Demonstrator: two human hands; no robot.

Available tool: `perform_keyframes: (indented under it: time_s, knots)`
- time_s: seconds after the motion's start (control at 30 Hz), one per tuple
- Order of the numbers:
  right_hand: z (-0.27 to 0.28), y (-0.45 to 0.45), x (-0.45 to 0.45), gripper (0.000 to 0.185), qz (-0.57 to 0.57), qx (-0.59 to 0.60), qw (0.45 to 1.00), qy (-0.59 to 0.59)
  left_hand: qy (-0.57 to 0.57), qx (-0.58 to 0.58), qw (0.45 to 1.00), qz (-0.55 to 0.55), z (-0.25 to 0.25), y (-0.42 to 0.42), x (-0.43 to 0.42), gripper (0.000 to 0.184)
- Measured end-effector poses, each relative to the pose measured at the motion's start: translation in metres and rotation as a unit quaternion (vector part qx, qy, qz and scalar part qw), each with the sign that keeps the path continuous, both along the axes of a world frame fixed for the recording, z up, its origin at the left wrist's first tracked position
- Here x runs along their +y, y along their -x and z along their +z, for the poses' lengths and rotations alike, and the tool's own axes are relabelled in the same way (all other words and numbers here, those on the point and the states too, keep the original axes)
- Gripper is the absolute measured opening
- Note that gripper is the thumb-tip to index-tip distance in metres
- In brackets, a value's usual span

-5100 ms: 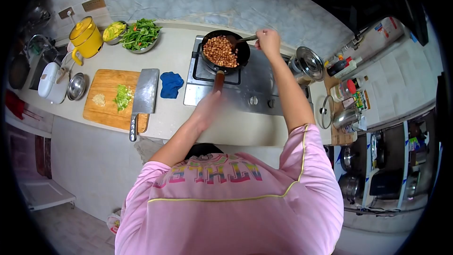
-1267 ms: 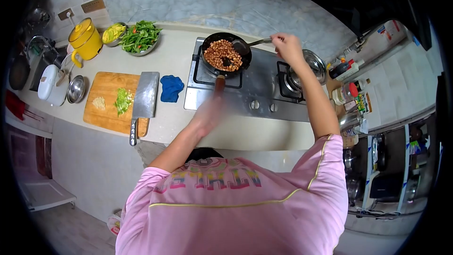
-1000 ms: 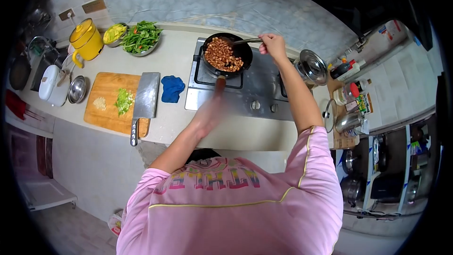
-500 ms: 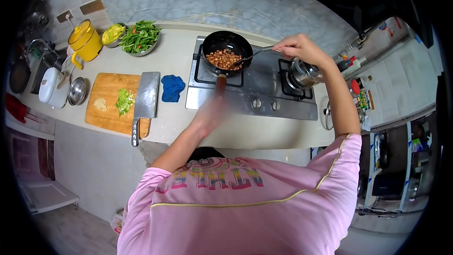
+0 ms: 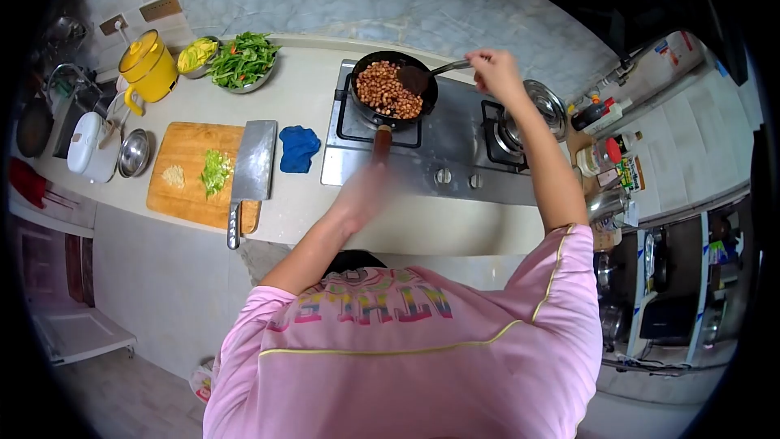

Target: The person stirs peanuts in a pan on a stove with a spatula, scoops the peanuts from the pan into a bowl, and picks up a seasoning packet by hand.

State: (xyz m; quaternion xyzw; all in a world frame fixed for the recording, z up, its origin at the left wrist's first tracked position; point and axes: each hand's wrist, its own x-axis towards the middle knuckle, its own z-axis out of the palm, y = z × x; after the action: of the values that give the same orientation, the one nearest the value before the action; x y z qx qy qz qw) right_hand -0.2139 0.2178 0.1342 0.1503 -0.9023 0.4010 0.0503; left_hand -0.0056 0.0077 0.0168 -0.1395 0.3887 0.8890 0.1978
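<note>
A black frying pan [image 5: 357, 110] sits on the left burner of the gas stove, with peanuts [image 5: 382, 88] spread over its base. My left hand [image 5: 362, 195], partly blurred, is closed round the pan's brown wooden handle [image 5: 382, 145]. Above the stove, to the right of the pan, my right hand [image 5: 497, 73] grips the far end of a spatula [image 5: 448, 67]. The spatula's dark head lies in the pan against the peanuts on the right side.
Left of the stove are a blue cloth [image 5: 300, 149], a cleaver [image 5: 255, 161] and a cutting board [image 5: 175, 150] with chopped pieces. Bowls of greens [image 5: 244, 61] and a yellow pot [image 5: 149, 69] stand behind. A glass-lidded pot [image 5: 543, 107] occupies the right burner.
The spatula's head has moved from low in the pan to its upper right, and the peanuts are spread wider. My right hand is slightly higher and further left; my left stays on the handle.
</note>
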Motion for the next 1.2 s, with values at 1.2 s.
perform_keyframes:
  time_s: [1.2]
  knots:
    - [0.021,-0.007,-0.01,0.021,-0.027,0.055,0.991,-0.118,-0.042,-0.03,0.999,0.011,-0.002,0.001,-0.002,0.024]
